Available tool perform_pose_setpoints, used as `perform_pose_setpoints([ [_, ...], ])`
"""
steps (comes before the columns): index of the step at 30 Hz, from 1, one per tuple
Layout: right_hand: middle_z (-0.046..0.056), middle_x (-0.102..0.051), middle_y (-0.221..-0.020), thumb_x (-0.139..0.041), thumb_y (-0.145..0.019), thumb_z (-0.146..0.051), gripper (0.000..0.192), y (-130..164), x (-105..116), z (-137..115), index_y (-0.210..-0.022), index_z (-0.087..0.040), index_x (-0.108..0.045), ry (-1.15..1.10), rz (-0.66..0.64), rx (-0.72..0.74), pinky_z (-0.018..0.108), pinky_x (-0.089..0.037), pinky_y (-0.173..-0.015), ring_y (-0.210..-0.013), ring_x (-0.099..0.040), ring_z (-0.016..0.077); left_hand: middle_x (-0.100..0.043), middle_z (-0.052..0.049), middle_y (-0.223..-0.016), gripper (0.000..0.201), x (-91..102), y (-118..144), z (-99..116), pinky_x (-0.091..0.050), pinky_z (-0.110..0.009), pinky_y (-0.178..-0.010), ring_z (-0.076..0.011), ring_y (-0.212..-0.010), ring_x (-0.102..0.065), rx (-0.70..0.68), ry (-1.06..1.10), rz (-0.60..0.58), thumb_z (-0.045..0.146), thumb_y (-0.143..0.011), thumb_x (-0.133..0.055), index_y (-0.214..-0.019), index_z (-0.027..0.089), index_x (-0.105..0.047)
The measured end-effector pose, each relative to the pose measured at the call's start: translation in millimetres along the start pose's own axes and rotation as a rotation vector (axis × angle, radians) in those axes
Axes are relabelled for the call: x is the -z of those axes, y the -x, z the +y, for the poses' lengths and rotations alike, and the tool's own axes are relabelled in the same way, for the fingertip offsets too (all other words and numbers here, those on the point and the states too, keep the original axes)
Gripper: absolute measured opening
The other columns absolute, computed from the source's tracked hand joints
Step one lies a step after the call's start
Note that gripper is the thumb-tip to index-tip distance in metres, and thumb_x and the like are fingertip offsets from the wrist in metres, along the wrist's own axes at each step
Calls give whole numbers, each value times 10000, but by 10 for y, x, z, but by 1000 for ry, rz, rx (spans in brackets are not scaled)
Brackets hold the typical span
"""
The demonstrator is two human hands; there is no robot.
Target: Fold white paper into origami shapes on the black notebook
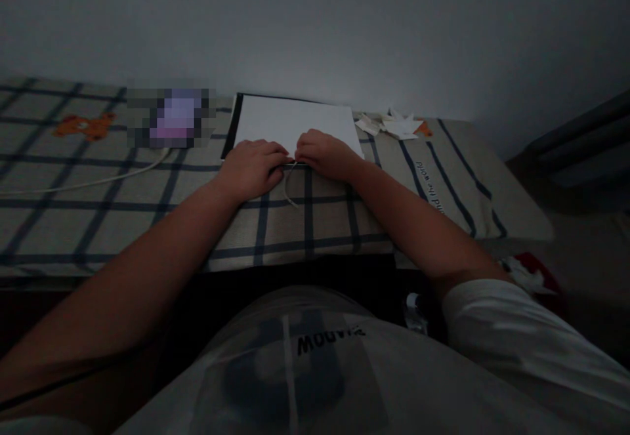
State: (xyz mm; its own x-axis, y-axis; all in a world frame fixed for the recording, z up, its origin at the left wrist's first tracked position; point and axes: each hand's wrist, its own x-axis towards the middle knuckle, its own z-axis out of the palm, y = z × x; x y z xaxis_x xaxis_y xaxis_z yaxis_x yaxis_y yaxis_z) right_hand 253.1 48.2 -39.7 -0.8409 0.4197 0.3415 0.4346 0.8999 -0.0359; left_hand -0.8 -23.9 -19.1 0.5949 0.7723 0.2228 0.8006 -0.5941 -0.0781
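A white board or folder (pixel 300 115) with a black left edge lies flat on the checked cloth, close to the wall. At its front edge my two hands nearly meet. My right hand (pixel 325 153) is closed, thumb and fingers pinching a thin pale cord (pixel 287 189). The cord's loose end curls down onto the cloth. My left hand (pixel 253 167) rests over the board's front left part, its fingers bent and drawn together at the tips beside the cord. What those tips hold is too small and dark to make out.
A blurred-out phone-like device (pixel 176 118) with a white cable (pixel 113 179) lies to the left, near an orange cut-out piece (pixel 84 126). Crumpled paper scraps (pixel 394 124) sit right of the board. A striped cloth (pixel 315 228) covers the surface. Below right is a clear bottle (pixel 415 313).
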Motion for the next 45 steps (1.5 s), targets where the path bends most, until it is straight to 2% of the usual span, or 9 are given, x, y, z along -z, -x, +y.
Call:
perform_pose_setpoints([
  [6, 161, -765, -1216, -485, -1165, -232, 347, 42, -8, 75, -1269, -151, -806, -100, 36, -13, 487, -499, -1078, -1173, -619, 315, -834, -155, -1419, 526, 12, -7, 16, -612, -550, -1044, -392, -1303, -781, -21, -3, 4, 343, -1086, -458, -1436, 183, -817],
  [11, 143, -772, -1161, -518, -1156, -229, 295, 22, -35, 115, -1144, -180, -809, -116, 16, -61, 468, -496, -1083, -1138, -620, 297, -838, -173, -1385, 490, 15, -4, 43, -612, -586, -1043, -418, -1304, -778, -29, 0, 37, 331, -1071, -498, -1402, 170, -821],
  [17, 134, -779, -1178, -504, -1162, -234, 299, -28, -68, 83, -1137, -201, -800, -118, 34, -53, 472, -503, -1090, -1136, -623, 289, -846, -164, -1384, 492, -20, 4, 23, -620, -594, -1037, -412, -1297, -786, -41, 26, 81, 334, -1078, -489, -1391, 182, -836],
  [23, 133, -781, -1168, -536, -1141, -235, 264, -51, -75, 81, -1152, -191, -796, -167, 26, -41, 484, -493, -1081, -1132, -621, 293, -854, -169, -1362, 538, -50, -14, -18, -636, -577, -983, -411, -1272, -794, -60, 54, 68, 336, -1062, -470, -1394, 172, -860],
  [27, 143, -763, -1166, -511, -1150, -222, 276, -69, -71, 58, -1140, -180, -784, -110, -10, -63, 468, -496, -1059, -1125, -611, 295, -853, -163, -1358, 528, -52, -17, -27, -630, -567, -978, -401, -1261, -792, -47, 56, 64, 334, -1049, -489, -1384, 192, -871],
  [36, 156, -750, -1225, -460, -1185, -261, 340, 31, 41, 27, -1136, -184, -788, -48, -20, 14, 472, -499, -1053, -1169, -616, 318, -838, -136, -1415, 511, 8, 9, 34, -598, -549, -1009, -396, -1309, -771, 24, 15, 11, 351, -1077, -493, -1420, 234, -853],
  [41, 161, -775, -1244, -527, -1166, -265, 312, 45, 27, 91, -1291, -160, -793, -119, 12, -41, 468, -499, -1085, -1199, -635, 314, -842, -155, -1391, 514, 30, 2, 57, -597, -572, -1010, -415, -1290, -771, 14, -4, 13, 349, -1074, -488, -1415, 205, -846],
  [45, 150, -778, -1184, -544, -1139, -209, 269, 4, 21, 89, -1156, -174, -810, -118, -20, -72, 466, -499, -1086, -1154, -633, 305, -852, -159, -1341, 476, 46, 10, 61, -595, -587, -1004, -420, -1261, -774, 2, 14, 52, 346, -1054, -516, -1363, 217, -855],
])
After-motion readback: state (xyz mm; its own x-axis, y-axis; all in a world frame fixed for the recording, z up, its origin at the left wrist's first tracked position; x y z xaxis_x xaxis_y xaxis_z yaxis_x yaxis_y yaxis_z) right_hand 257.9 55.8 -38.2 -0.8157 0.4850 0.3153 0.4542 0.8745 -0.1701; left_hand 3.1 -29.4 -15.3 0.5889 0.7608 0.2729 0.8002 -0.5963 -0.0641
